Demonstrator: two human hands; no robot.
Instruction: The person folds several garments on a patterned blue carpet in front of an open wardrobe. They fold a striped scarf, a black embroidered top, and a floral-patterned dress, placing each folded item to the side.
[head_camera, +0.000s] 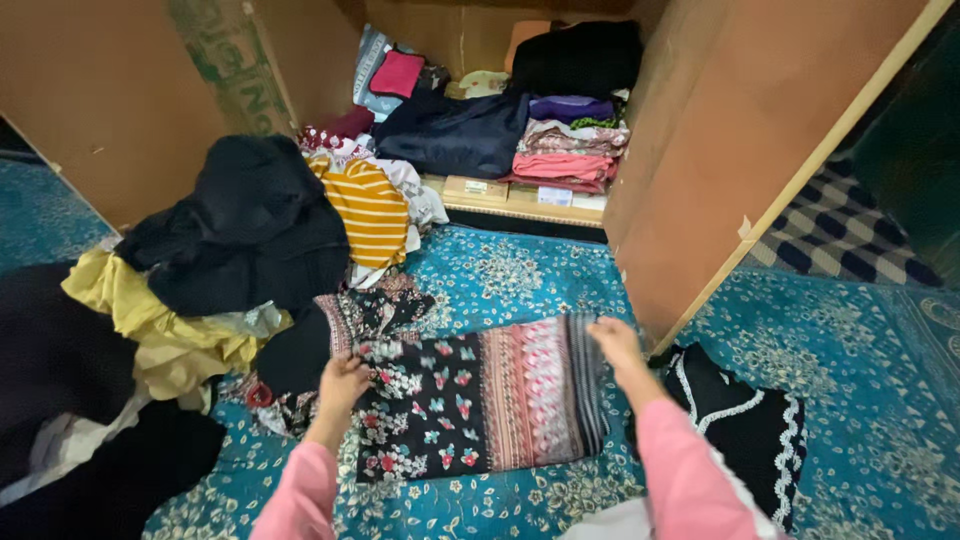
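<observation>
A patterned cloth (480, 400), black with small flowers and pink striped bands, lies spread flat on the blue carpet (860, 400) near the person. The left hand (342, 385) rests on the cloth's left edge, fingers curled down onto the fabric as if pinching it; whether it truly grips cannot be told. The right hand (615, 340) is at the far right corner, fingers bent over the edge and seeming to hold it. Both pink sleeves (690, 470) reach in from the near side.

By the look of it, the step in hand is smoothing or folding the cloth: it is laid out squarely, both edges under the hands. A next move would call for a firm pinch on both edges, kept level, so the fabric does not bunch, and care not to drag in the loose clothes on the left.

To the left sits a heap of clothes (240, 240), black, yellow and a striped top (372, 210). Far off, an open cupboard (700, 150) holds folded stacks (570, 150). A black garment with white trim (745, 425) lies just right of the right arm
</observation>
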